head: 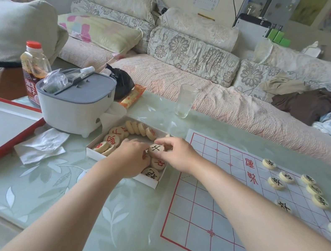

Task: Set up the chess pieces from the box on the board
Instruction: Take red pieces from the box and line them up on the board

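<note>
Box point(89, 152) of discs point(113, 139) sits leftmost, red and black ones loose inside. My left hand point(129, 161) is down among them, can't tell if those fingers grip anything. Right hand point(177, 154) fingers are pinched on a black-lettered piece point(156, 149) over the box; board point(200, 209) lies rightward of them, several black pieces point(276, 182) already placed there.

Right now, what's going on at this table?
A person is setting up Chinese chess. The right hand pinches a black-marked piece over the white box, while the left hand reaches among the pieces there; whether it holds one is unclear. Several black-marked pieces already sit on the right side of the paper board.
</note>
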Demonstrator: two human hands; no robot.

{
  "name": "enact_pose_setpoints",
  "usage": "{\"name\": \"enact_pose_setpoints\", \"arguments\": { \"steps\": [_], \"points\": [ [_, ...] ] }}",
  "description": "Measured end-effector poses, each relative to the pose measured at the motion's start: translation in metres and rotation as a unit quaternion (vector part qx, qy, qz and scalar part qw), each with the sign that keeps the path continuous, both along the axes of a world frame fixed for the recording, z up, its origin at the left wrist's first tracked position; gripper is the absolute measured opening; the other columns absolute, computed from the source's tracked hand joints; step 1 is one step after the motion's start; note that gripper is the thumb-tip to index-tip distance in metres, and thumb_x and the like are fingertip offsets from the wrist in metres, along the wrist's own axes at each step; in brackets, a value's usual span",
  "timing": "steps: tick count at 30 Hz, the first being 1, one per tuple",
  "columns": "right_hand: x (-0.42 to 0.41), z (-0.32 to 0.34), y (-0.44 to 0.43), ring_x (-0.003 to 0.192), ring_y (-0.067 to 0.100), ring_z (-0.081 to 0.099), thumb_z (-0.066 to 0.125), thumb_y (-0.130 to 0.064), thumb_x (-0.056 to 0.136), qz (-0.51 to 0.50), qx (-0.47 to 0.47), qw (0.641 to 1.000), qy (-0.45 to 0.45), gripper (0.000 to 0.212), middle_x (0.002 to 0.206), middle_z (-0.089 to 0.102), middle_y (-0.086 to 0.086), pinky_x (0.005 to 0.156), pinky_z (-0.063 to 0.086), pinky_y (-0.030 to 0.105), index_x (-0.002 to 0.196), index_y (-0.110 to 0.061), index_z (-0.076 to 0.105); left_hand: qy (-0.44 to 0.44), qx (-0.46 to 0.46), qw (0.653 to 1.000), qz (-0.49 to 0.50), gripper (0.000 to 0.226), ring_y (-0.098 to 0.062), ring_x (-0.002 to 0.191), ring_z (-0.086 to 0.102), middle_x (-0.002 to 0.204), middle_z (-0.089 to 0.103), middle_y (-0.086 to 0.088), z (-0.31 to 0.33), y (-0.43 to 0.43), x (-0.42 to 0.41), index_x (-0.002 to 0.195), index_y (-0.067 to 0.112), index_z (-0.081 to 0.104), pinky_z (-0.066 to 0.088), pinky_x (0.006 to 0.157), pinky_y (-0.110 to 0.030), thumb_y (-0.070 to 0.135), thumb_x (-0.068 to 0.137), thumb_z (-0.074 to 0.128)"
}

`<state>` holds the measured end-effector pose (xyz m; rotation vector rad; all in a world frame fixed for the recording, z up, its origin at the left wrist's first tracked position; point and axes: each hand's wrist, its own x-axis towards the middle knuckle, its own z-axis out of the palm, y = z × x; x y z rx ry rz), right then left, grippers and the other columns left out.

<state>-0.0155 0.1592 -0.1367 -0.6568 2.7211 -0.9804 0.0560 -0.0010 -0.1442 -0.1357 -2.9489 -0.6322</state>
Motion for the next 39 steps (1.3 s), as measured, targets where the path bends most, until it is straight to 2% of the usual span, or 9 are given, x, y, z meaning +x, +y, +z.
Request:
{"name": "enact_pose_setpoints", "arguments": {
  "steps": [3, 8, 13, 16, 19, 24, 32, 35, 39],
  "points": [
    [0.003, 0.001, 0.002, 0.093, 0.000, 0.058, 0.077, -0.044, 0.083, 0.000, -0.005, 1.000, 0.009, 0.050, 0.114, 0.064, -0.010, 0.080, 0.039, 0.011, 0.127, -0.025, 0.065, 0.007, -0.008, 1.000, 0.003, 0.032, -0.021, 0.117, 0.046, 0.121, 0.061, -0.003, -0.001, -0.001, -0.001, 0.123, 0.023, 0.060, 0.028, 0.095, -0.029, 0.022, 0.096, 0.042],
    [0.012, 0.007, 0.007, 0.098, 0.007, 0.062, 0.079, -0.046, 0.079, -0.031, -0.012, 0.998, 0.049, 0.044, 0.108, 0.066, -0.010, 0.084, 0.046, 0.022, 0.117, -0.028, 0.066, 0.003, -0.027, 0.999, 0.030, 0.034, -0.026, 0.121, 0.043, 0.130, 0.054, -0.006, 0.003, 0.003, 0.005, 0.129, 0.019, 0.054, 0.030, 0.096, -0.031, 0.027, 0.098, 0.043],
    [0.025, 0.023, 0.034, 0.103, 0.011, 0.057, 0.076, -0.043, 0.082, -0.063, -0.021, 0.993, 0.096, 0.042, 0.112, 0.062, -0.006, 0.082, 0.039, 0.024, 0.116, -0.023, 0.064, 0.017, 0.011, 0.999, 0.048, 0.033, -0.023, 0.103, 0.056, 0.113, 0.059, -0.002, 0.009, 0.016, 0.006, 0.119, 0.022, 0.061, 0.047, 0.083, -0.035, 0.040, 0.093, 0.050],
    [0.034, 0.025, 0.065, 0.105, 0.011, 0.056, 0.076, -0.044, 0.082, -0.088, -0.020, 0.991, 0.102, 0.036, 0.111, 0.060, -0.007, 0.085, 0.040, 0.026, 0.109, -0.023, 0.065, 0.043, 0.058, 0.997, 0.007, 0.026, -0.019, 0.090, 0.054, 0.098, 0.059, -0.001, 0.020, 0.040, 0.014, 0.101, 0.016, 0.064, 0.043, 0.074, -0.031, 0.038, 0.090, 0.056],
    [0.048, 0.024, 0.102, 0.107, 0.011, 0.056, 0.073, -0.047, 0.084, -0.114, -0.013, 0.989, 0.091, 0.037, 0.112, 0.062, -0.009, 0.091, 0.042, 0.028, 0.110, -0.023, 0.064, 0.025, 0.080, 0.996, -0.035, 0.023, -0.018, 0.089, 0.054, 0.097, 0.061, -0.001, 0.027, 0.073, 0.022, 0.097, 0.018, 0.062, 0.044, 0.073, -0.029, 0.038, 0.085, 0.062],
    [0.077, 0.016, 0.161, 0.112, 0.007, 0.052, 0.068, -0.051, 0.087, -0.139, 0.011, 0.988, 0.069, 0.050, 0.121, 0.056, -0.011, 0.089, 0.034, 0.023, 0.129, -0.026, 0.056, -0.015, 0.066, 0.993, -0.099, 0.031, -0.017, 0.089, 0.059, 0.102, 0.064, 0.001, 0.022, 0.118, 0.030, 0.110, 0.015, 0.064, 0.045, 0.070, -0.022, 0.031, 0.084, 0.062],
    [0.110, -0.005, 0.214, 0.121, 0.008, 0.052, 0.063, -0.044, 0.090, -0.141, 0.065, 0.987, 0.026, 0.048, 0.129, 0.055, -0.018, 0.100, 0.043, 0.027, 0.135, -0.032, 0.052, -0.080, 0.025, 0.988, -0.132, 0.039, -0.013, 0.091, 0.054, 0.116, 0.057, 0.003, 0.011, 0.167, 0.029, 0.126, 0.023, 0.058, 0.039, 0.073, -0.018, 0.034, 0.088, 0.058],
    [0.115, -0.011, 0.219, 0.119, 0.006, 0.053, 0.063, -0.046, 0.090, -0.137, 0.072, 0.987, 0.035, 0.044, 0.129, 0.056, -0.023, 0.097, 0.044, 0.026, 0.132, -0.036, 0.054, -0.090, 0.016, 0.987, -0.132, 0.043, -0.012, 0.089, 0.052, 0.118, 0.058, 0.004, 0.012, 0.177, 0.028, 0.128, 0.025, 0.056, 0.038, 0.068, -0.018, 0.037, 0.087, 0.061],
    [0.116, -0.012, 0.214, 0.111, 0.008, 0.057, 0.059, -0.053, 0.090, -0.122, 0.106, 0.985, 0.058, 0.034, 0.125, 0.060, -0.018, 0.089, 0.047, 0.028, 0.120, -0.036, 0.058, -0.125, 0.094, 0.980, -0.126, 0.042, -0.015, 0.087, 0.057, 0.111, 0.059, 0.007, 0.011, 0.185, 0.026, 0.121, 0.024, 0.060, 0.043, 0.061, -0.013, 0.027, 0.081, 0.071]
  ]
}}
